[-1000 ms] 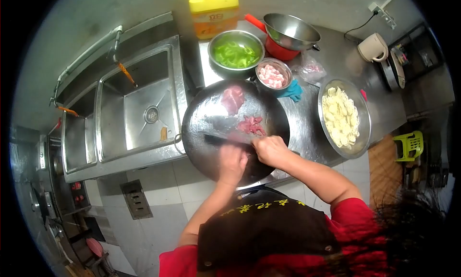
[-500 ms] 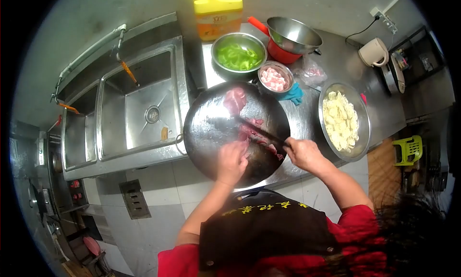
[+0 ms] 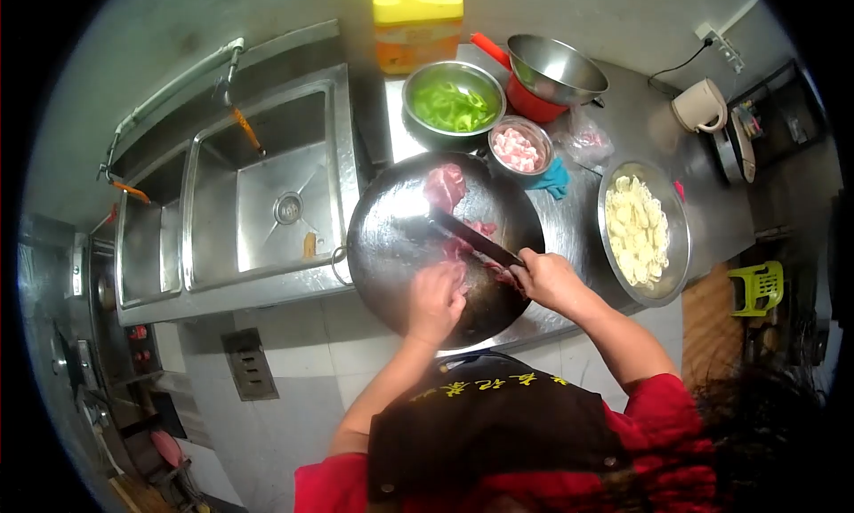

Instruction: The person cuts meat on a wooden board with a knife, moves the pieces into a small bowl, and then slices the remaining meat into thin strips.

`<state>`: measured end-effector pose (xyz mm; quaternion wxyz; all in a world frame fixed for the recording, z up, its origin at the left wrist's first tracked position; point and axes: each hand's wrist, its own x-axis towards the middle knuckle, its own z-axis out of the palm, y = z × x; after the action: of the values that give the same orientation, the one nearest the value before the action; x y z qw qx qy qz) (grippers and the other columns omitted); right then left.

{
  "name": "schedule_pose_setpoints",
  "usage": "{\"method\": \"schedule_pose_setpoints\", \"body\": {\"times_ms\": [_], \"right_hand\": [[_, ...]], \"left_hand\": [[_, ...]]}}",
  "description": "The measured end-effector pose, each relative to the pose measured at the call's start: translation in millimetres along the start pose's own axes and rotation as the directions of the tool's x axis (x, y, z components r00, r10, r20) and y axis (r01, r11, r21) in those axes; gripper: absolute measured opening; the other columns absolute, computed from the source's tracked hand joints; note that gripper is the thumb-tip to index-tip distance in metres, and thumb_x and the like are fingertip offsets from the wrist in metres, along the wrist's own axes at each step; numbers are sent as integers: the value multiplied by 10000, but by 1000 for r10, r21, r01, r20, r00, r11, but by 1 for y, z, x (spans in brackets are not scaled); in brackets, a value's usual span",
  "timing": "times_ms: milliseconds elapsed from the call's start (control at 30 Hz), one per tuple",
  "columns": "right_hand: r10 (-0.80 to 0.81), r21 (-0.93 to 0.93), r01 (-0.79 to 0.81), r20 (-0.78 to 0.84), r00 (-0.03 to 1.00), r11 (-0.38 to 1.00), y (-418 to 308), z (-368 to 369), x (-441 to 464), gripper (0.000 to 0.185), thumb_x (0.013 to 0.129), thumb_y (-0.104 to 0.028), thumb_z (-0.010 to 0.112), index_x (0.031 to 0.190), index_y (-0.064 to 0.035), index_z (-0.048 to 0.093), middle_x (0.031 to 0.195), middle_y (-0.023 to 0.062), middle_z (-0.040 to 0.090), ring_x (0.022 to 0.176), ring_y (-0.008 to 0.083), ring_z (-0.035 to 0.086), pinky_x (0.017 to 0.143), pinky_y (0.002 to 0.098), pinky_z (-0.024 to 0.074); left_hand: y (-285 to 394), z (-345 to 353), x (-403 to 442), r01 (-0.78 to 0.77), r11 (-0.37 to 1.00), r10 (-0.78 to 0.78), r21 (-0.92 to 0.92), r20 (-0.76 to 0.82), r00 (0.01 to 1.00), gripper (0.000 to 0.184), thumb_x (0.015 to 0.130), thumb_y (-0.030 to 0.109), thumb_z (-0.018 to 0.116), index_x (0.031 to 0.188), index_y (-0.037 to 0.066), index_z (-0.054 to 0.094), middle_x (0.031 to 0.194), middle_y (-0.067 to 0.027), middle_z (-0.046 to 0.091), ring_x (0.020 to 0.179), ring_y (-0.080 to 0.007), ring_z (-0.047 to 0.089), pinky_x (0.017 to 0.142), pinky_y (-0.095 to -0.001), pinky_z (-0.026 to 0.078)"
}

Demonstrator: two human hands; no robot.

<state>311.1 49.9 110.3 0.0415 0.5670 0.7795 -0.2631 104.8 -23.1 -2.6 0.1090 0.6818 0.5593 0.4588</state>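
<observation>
A large round dark chopping board (image 3: 391, 246) with a ring at its left edge lies in front of me. My right hand (image 3: 547, 280) is closed round the handle of a knife (image 3: 476, 237), whose dark blade slants up and left across the board. Cut strips of raw red meat (image 3: 480, 228) lie beside and partly under the blade. Close to the blade, my left hand (image 3: 436, 300) presses with curled fingers on a piece of meat that it mostly hides. A larger pinkish lump of meat (image 3: 445, 187) rests near the board's far edge.
Behind the board stand a bowl of green pepper pieces (image 3: 455, 108), a small bowl of pale pink meat (image 3: 518, 150), a blue cloth (image 3: 553, 179) and a yellow jug (image 3: 418, 24). A wide bowl of pale sliced food (image 3: 636, 233) is at right, a metal sink (image 3: 262, 184) at left.
The knife blade has tilted, showing more of its side, and my right hand has shifted slightly left. My left hand stays on the meat. The whole view has moved a little.
</observation>
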Motion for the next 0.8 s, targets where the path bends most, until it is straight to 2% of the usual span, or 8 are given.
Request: {"method": "schedule_pose_setpoints", "body": {"times_ms": [33, 133, 267, 400, 533, 633, 733, 800], "right_hand": [[-10, 44, 11, -25, 1000, 999, 3, 2, -2, 253, 924, -284, 597, 961, -34, 589, 810, 254, 673, 805, 451, 661, 743, 542, 521], [-167, -26, 166, -193, 967, 986, -4, 9, -8, 234, 938, -268, 616, 900, -43, 568, 730, 220, 657, 713, 452, 646, 655, 530, 512], [-139, -124, 132, -53, 989, 983, -2, 26, 10, 224, 922, -231, 590, 980, -16, 611, 764, 250, 672, 736, 452, 663, 699, 543, 526], [-84, -43, 80, -117, 990, 996, -2, 28, 14, 256, 926, -249, 603, 1039, -20, 625, 769, 259, 671, 739, 456, 664, 717, 548, 525], [-51, 27, 56, -146, 988, 998, -9, 18, 1, 243, 923, -247, 606, 1024, -26, 620, 771, 256, 673, 738, 457, 662, 697, 549, 528], [-76, -70, 72, -56, 996, 995, -11, 15, 1, 231, 921, -232, 599, 995, -13, 612, 766, 252, 674, 731, 451, 666, 683, 546, 530], [-191, -85, 183, -93, 977, 979, -8, 37, 18, 243, 932, -259, 614, 945, -19, 579, 738, 247, 659, 725, 457, 650, 662, 548, 517], [-175, -53, 171, -86, 981, 984, -18, 42, 37, 266, 925, -250, 617, 1010, 1, 597, 774, 259, 667, 766, 460, 659, 699, 546, 527]], "left_hand": [[1, 0, -1, -2, 1000, 2, -2, -2, 1000, 373, 675, -6, 680, 1042, 53, 660, 1121, -106, 621, 1061, -319, 577, 950, -425, 470], [1, 0, -1, 0, 1000, -1, 21, 11, 1000, 382, 676, -6, 680, 1053, 54, 664, 1120, -102, 623, 1064, -318, 576, 947, -421, 473], [-1, 0, -3, 11, 1000, -11, 11, 23, 1000, 388, 677, -3, 684, 1060, 54, 670, 1126, -100, 625, 1064, -315, 575, 949, -419, 473], [1, -2, -3, 22, 1000, -21, -3, 26, 999, 379, 683, -1, 687, 1057, 55, 673, 1132, -99, 627, 1068, -312, 574, 952, -416, 473], [3, -4, 2, 11, 1000, -11, -14, 16, 1000, 372, 685, 0, 690, 1053, 52, 674, 1116, -99, 630, 1069, -312, 574, 950, -415, 473], [4, -3, 2, 13, 1000, -13, 13, 12, 1000, 369, 682, 0, 689, 1048, 45, 670, 1109, -105, 628, 1064, -319, 575, 948, -419, 474], [-2, 2, -1, 20, 1000, -19, -12, 36, 999, 366, 681, 2, 685, 1044, 41, 666, 1115, -112, 624, 1063, -327, 574, 947, -425, 473], [-1, 0, -1, 1, 1000, -1, 9, 30, 1000, 362, 680, 0, 679, 1039, 38, 665, 1119, -112, 623, 1063, -330, 574, 941, -427, 474]]}}
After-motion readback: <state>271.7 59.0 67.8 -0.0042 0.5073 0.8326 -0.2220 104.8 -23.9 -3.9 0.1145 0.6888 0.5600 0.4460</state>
